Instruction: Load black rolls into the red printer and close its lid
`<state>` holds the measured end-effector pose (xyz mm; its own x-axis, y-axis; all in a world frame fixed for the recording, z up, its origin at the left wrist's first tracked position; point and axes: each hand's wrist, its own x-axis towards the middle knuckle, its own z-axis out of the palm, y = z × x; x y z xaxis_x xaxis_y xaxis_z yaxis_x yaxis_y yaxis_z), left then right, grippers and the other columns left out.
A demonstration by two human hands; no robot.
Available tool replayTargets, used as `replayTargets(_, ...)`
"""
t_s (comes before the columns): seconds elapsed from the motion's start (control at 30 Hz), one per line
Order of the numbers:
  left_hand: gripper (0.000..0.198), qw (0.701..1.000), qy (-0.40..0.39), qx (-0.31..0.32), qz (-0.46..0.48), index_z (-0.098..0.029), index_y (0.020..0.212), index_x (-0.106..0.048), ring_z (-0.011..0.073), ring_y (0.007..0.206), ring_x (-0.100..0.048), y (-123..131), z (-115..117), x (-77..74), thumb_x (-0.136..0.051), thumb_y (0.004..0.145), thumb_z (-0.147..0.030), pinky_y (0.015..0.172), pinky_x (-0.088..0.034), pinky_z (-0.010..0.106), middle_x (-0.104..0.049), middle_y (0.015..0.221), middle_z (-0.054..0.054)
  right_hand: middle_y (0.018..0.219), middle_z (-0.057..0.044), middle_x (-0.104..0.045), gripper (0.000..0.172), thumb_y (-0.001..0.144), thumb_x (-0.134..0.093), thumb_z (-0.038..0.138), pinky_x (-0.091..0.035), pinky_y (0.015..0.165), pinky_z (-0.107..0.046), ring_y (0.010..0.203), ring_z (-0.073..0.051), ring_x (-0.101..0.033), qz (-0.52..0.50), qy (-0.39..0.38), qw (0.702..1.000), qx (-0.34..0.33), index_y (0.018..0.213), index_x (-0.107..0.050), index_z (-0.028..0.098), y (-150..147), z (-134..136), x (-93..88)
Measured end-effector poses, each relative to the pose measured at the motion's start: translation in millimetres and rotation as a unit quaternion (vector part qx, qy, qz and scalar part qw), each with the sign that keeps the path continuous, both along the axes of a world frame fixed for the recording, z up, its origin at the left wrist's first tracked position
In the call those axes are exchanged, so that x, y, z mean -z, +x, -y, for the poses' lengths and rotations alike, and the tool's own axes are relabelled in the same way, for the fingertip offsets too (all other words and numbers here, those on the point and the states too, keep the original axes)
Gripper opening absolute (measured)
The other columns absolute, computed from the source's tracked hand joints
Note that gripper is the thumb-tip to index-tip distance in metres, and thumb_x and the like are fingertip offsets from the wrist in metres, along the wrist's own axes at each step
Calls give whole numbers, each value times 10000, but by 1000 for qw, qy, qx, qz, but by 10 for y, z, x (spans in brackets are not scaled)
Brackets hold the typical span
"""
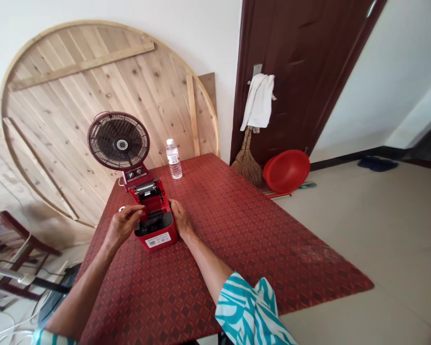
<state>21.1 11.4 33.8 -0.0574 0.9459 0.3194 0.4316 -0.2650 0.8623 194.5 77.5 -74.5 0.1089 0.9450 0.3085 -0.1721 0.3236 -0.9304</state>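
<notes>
A small red printer (154, 221) with its lid tipped open sits on the table with a red patterned cloth (237, 230). My left hand (123, 224) is at the printer's left side, fingers curled and pinched at the edge of its open compartment. My right hand (179, 218) lies against the printer's right side, fingers pressed along the casing. A white label shows on the printer's near face.
A small table fan (119, 142) stands just behind the printer, a water bottle (174, 159) to its right. A round wooden tabletop leans on the wall (93, 96). By the dark door are a broom (246, 160), a red basin (287, 170) and a hanging cloth. A stool and cables lie at left.
</notes>
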Motion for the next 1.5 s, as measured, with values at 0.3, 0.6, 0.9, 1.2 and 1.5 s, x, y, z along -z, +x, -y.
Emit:
replayTargets(0.3,138,941,-109,148,-284,-291,611,-732,229,726,-649,216,-660,-104,-675,550,-181,684,-440,260,-743,728,14,1082,-30,-701,364,891,-414,447,-429,994,-333,1078,-187,-593,6,5,1000,7,1027,-700,267,-21,-30,14)
replayTargets(0.6,187,874,-133,191,-427,-266,667,-720,207,687,-619,233,-755,-104,-615,582,-137,633,-385,247,-715,726,34,1059,-24,-707,328,877,-448,427,-440,987,-333,1064,-185,-603,-3,-4,1000,14,1006,-705,271,-28,-38,15)
replayTargets(0.9,209,920,-78,66,-379,-243,823,-720,257,822,-646,214,-634,-16,-701,632,-161,713,-428,296,-721,855,63,1054,-37,-698,340,874,-434,425,-436,991,-348,1062,-197,-605,1,-5,1000,8,1006,-702,262,-25,-32,4)
replayTargets(1.2,237,959,9,51,-278,-264,863,-727,264,932,-629,185,-468,-73,-729,642,-179,845,-450,321,-705,919,40,1059,-36,-683,328,876,-428,404,-418,989,-358,1065,-203,-591,13,-9,1000,7,1003,-695,263,-11,-10,-15)
replayTargets(1.5,498,1000,24,1,-1,-174,996,-639,222,831,-670,80,-310,-38,-785,594,-430,751,-510,315,-722,899,55,1066,-22,-692,313,869,-440,393,-421,984,-321,1061,-181,-592,9,-1,1000,6,1003,-688,257,-15,-28,14)
